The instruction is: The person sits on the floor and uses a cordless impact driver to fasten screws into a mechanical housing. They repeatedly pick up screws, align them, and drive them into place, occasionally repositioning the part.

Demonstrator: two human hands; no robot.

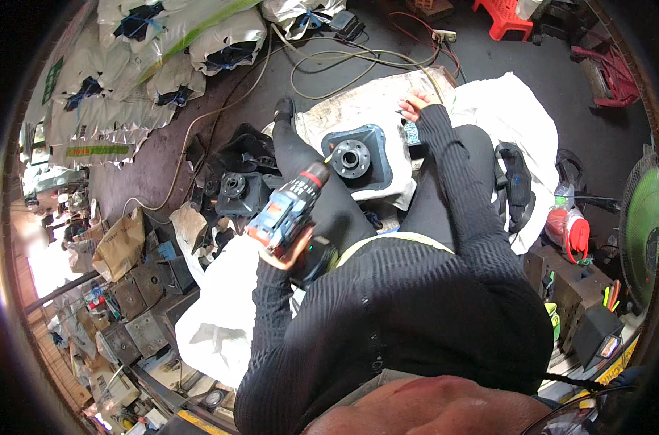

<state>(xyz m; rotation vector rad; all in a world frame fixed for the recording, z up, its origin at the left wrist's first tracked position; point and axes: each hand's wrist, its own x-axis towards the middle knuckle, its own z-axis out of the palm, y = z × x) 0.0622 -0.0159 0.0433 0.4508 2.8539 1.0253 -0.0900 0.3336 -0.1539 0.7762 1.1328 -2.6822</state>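
Note:
My left hand (293, 254) is closed round the handle of a blue cordless drill (280, 212) with a red-ringed chuck. Its tip points at a round dark flange (352, 159) with several holes, which sits in a square grey-blue housing (380, 174) between my knees. Whether the tip touches the flange I cannot tell. Beyond the housing, to its right, my right hand (418, 104) is held with curled fingers close together; anything in them is too small to make out. A small blue patterned packet (412, 133) lies just below that hand.
A similar housing with a flange (235, 190) lies to the left among dark parts. White sacks (228, 47) are stacked at the far left. Loose cables (336, 54) run over the floor. A red stool (505, 20), a red-lidded jug (570, 230) and a green fan (641, 228) stand right.

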